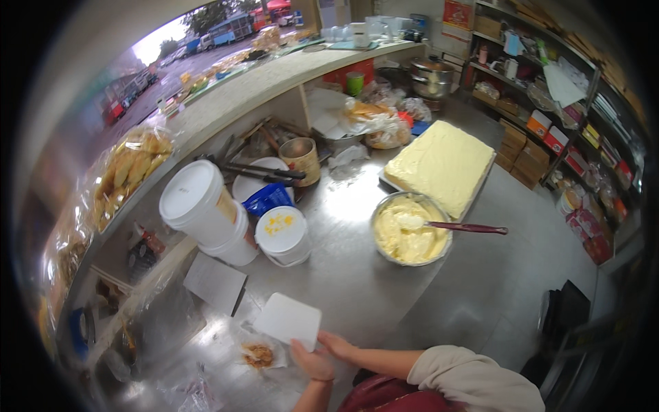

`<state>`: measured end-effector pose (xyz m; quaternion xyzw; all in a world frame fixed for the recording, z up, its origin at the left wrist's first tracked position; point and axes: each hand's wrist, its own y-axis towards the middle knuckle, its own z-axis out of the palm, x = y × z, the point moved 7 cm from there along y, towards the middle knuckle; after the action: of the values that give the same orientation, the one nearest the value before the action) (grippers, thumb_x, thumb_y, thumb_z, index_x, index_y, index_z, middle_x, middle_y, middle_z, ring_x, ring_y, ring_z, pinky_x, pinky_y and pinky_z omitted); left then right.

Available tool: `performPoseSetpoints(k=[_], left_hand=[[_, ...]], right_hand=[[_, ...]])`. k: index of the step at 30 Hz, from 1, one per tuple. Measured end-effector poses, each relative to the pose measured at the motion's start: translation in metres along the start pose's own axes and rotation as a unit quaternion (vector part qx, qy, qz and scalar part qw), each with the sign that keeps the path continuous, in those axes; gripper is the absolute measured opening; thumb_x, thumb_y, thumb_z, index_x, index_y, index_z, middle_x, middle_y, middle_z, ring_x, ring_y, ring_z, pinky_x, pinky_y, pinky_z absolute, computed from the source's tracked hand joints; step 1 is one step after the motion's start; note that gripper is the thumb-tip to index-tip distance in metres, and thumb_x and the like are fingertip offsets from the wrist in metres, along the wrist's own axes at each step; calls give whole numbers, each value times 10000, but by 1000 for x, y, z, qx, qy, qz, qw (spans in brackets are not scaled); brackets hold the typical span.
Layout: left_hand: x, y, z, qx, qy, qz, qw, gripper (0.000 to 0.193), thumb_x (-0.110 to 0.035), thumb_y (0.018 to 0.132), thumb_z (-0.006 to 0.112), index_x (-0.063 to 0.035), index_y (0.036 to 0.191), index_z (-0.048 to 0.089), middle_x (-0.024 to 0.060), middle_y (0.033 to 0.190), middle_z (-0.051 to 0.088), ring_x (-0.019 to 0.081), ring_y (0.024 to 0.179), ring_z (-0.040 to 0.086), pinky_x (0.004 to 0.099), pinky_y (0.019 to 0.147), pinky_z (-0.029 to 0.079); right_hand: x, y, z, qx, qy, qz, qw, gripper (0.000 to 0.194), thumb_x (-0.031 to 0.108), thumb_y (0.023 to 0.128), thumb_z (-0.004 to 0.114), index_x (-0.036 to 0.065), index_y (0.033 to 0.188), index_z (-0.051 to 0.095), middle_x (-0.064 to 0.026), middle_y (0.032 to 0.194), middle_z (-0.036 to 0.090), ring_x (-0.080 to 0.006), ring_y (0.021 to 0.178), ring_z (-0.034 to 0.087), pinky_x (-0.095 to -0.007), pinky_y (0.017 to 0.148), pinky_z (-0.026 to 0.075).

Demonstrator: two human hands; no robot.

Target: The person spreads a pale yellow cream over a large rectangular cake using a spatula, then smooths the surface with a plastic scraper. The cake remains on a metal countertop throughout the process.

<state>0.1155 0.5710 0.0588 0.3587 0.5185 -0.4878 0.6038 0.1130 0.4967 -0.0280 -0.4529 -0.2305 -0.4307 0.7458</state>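
My left hand grips the near edge of a flat white sheet with rounded corners, which looks like a plastic dough scraper. The fingers of my right hand are at the same sheet's right corner. Just left of my hands, a brown crumbly food lies on a piece of clear wrap. Farther ahead on the right stands a metal bowl of pale yellow cream; a spatula with a dark red handle rests in it. Behind the bowl is a sheet cake coated in the same-coloured cream.
White lidded tubs are stacked at the left, beside a smaller white bucket with yellow smears on its lid. A grey flat board lies nearer. Knives and a tin sit behind. The steel table's right edge drops to the floor.
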Motion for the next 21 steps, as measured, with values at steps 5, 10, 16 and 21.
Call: performPoseSetpoints(k=[5, 10, 16, 21], left_hand=[[-12, -76, 135, 31, -94, -34, 994, 406, -266, 960, 362, 49, 1212, 403, 138, 1168, 477, 210, 1058, 455, 309, 932, 340], [-21, -171, 256, 127, -69, 73, 987, 347, -233, 951, 383, 48, 1135, 472, 125, 1198, 410, 196, 1058, 423, 310, 917, 326], [-17, -250, 354, 197, -86, 170, 962, 294, -155, 915, 396, 81, 1046, 513, 145, 1149, 415, 236, 1015, 435, 321, 873, 341], [-44, -268, 407, 208, 92, 310, 923, 320, -134, 909, 382, 86, 1118, 483, 199, 1145, 452, 297, 1036, 453, 355, 891, 348]], right_hand=[[55, -111, -69, -2, 149, -35, 988, 439, 266, 933, 369, 31, 1303, 399, -68, 1271, 461, -151, 1160, 415, -274, 963, 327], [115, -238, -171, -89, 176, -120, 973, 411, 208, 947, 330, -2, 1297, 387, -64, 1270, 448, -139, 1151, 415, -264, 981, 301], [164, -361, -250, -76, 60, -284, 954, 417, 249, 961, 344, 14, 1301, 394, -77, 1246, 468, -142, 1138, 427, -271, 978, 309], [194, -412, -300, -19, 47, -256, 965, 428, 238, 934, 440, 30, 1304, 386, -81, 1182, 510, -153, 1069, 481, -278, 906, 388]])
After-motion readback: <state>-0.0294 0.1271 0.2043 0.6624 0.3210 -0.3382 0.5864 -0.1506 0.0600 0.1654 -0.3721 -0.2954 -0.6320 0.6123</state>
